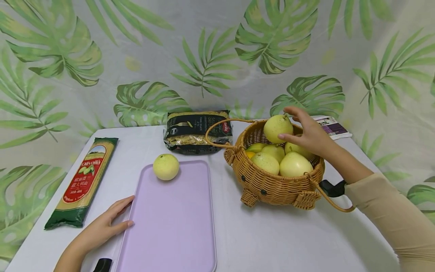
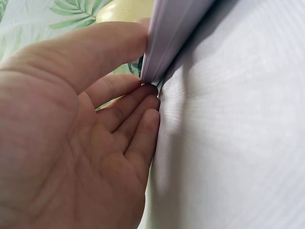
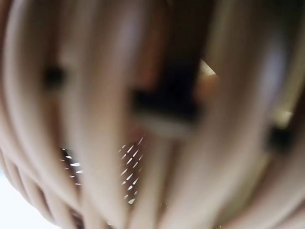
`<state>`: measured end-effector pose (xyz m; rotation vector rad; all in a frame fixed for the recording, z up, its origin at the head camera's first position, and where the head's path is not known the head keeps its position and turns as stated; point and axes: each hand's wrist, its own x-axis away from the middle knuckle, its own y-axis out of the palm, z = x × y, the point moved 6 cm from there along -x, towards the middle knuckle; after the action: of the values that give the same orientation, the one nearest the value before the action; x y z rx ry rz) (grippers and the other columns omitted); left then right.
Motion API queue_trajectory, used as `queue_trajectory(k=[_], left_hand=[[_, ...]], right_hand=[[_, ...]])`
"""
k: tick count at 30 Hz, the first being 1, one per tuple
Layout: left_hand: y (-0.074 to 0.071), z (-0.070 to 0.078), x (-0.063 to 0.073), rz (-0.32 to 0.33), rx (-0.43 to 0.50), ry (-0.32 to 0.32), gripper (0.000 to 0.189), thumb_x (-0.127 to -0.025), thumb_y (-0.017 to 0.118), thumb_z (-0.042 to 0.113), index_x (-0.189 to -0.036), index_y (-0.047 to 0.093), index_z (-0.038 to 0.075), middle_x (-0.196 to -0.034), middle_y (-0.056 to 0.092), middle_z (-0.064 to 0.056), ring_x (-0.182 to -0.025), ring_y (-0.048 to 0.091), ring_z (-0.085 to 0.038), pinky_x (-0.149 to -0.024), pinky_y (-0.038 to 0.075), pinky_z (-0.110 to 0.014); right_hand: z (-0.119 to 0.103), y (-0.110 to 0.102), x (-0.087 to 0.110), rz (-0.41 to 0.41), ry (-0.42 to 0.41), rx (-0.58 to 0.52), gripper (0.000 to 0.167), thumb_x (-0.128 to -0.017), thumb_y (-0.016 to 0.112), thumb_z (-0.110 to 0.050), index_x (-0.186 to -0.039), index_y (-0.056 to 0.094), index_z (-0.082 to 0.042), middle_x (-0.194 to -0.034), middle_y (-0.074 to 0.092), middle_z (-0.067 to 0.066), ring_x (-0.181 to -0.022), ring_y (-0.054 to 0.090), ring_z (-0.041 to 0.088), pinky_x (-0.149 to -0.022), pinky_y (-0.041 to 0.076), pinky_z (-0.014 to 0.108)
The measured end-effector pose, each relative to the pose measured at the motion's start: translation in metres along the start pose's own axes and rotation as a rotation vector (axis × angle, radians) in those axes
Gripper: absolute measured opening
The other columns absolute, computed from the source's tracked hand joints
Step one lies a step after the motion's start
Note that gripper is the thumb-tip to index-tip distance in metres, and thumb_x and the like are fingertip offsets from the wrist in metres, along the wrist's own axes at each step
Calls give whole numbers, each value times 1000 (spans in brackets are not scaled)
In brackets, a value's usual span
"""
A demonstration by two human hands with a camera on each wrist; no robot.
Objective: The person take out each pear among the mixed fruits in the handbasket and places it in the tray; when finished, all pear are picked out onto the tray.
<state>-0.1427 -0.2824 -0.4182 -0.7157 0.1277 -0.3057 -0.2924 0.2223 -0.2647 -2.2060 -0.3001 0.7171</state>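
Observation:
My right hand [image 1: 312,130] holds a round yellow-green pear [image 1: 276,129] above the wicker basket [image 1: 275,189], thumb at its lower side and fingers near the stem. Several more pears [image 1: 295,164] fill the basket. The right wrist view shows only blurred basket weave [image 3: 105,119]; that hand is hidden there. At the lower left, my left hand [image 1: 103,224] touches the near-left edge of a lilac tray [image 1: 176,219]. In the left wrist view, thumb and loosely bent fingers meet the tray's rim [image 2: 164,38]. A pale yellow round fruit [image 1: 166,167] sits on the tray's far left corner.
A long pack of spaghetti [image 1: 83,181] lies left of the tray. Behind stands a black bag of penne [image 1: 198,131], near the basket's looped handle [image 1: 212,142]. A purple-and-white packet [image 1: 331,127] lies behind the right arm. A leaf-print cloth [image 1: 204,56] hangs at the back.

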Motion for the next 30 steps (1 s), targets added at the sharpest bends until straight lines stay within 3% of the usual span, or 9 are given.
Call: queue_trajectory(k=[8, 14, 20, 30], left_hand=[[0, 0, 1, -2, 3, 2, 64, -86, 61, 25, -139, 31, 7, -137, 32, -16, -114, 19, 17, -86, 16, -1], [0, 1, 1, 0, 1, 5, 64, -86, 62, 24, -139, 31, 7, -137, 32, -17, -114, 19, 17, -86, 16, -1], [0, 1, 0, -3, -18, -10, 64, -86, 61, 26, -139, 32, 9, -137, 32, -15, -114, 20, 16, -86, 17, -2], [-1, 1, 0, 0, -27, -13, 64, -86, 61, 27, -139, 32, 9, -137, 33, -14, -115, 23, 12, -86, 19, -3]], right_hand=[[5, 5, 1, -36, 90, -56, 74, -80, 70, -17, -138, 26, -7, -138, 30, 17, -119, 34, 43, -86, 39, 52], [8, 8, 0, -56, 115, -77, 73, -80, 69, -16, -139, 26, -8, -138, 29, 15, -117, 37, 41, -80, 44, 50], [8, 9, -2, -77, 145, -106, 69, -81, 67, -17, -138, 28, -9, -137, 30, 16, -117, 39, 40, -80, 43, 49], [12, 11, -4, -103, 139, -32, 68, -84, 65, -26, -139, 28, -11, -136, 31, 19, -118, 36, 39, -87, 34, 55]])
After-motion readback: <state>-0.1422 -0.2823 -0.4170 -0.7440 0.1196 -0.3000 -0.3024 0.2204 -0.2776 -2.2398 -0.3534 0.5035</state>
